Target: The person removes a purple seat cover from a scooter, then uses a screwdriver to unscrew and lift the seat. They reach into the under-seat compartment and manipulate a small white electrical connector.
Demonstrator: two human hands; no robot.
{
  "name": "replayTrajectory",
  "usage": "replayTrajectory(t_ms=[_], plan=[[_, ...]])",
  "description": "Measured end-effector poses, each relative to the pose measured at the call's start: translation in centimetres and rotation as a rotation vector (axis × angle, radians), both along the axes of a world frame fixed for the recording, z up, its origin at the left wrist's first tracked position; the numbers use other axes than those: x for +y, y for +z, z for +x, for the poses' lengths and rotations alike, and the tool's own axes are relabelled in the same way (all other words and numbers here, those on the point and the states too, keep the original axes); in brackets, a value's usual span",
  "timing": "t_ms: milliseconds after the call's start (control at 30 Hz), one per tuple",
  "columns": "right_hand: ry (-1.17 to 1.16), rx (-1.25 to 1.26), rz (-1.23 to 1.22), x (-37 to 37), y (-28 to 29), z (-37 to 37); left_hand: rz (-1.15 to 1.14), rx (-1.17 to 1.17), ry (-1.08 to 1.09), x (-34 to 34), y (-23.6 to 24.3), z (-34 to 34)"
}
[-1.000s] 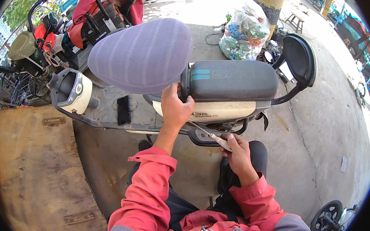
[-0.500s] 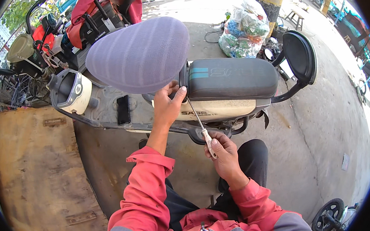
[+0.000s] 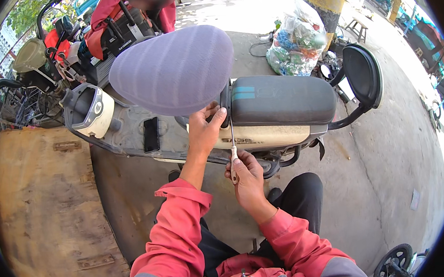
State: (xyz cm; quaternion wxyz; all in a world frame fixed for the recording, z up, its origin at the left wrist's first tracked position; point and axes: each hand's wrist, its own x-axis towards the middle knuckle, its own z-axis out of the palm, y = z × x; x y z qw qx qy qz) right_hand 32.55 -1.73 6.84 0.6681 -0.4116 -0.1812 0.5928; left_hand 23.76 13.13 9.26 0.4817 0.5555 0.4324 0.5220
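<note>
Rear seat: black padded cushion (image 3: pixel 282 101) on the electric scooter (image 3: pixel 269 136); landmark.
Screwdriver: pale handle (image 3: pixel 234 159) below the rear seat's left end, shaft directed up toward that end.
Right hand (image 3: pixel 248 177): below the rear seat, closed around the screwdriver handle.
Left hand (image 3: pixel 202 132): at the rear seat's left end, fingers bent; cannot tell whether anything is gripped.
Front seat: purple fabric cover (image 3: pixel 171 71), left of the rear seat.
Smartphone (image 3: pixel 151 134): farther left, on the footboard (image 3: pixel 130 126).
</note>
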Motion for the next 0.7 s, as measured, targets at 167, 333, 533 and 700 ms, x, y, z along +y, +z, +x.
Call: replayTrajectory(t_ms=[167, 333, 533, 700], plan=[[-0.129, -0.074, 0.011, 2.8, 0.3, -1.3, 0.039, 0.169, 0.039, -0.1, 0.1, 0.2], [-0.157, -0.035, -0.053, 4.8, -0.2, -1.6, 0.122, 0.335, 0.057, -0.9, 1.8, 0.8], [-0.159, 0.075, -0.143, 5.3, -0.5, -2.0, 0.344, 0.578, 0.247, -0.9, 0.6, 2.0], [-0.156, 0.066, -0.207, 5.7, -0.5, -2.2, 0.39, 0.646, 0.323, -0.7, 0.1, 2.9]])
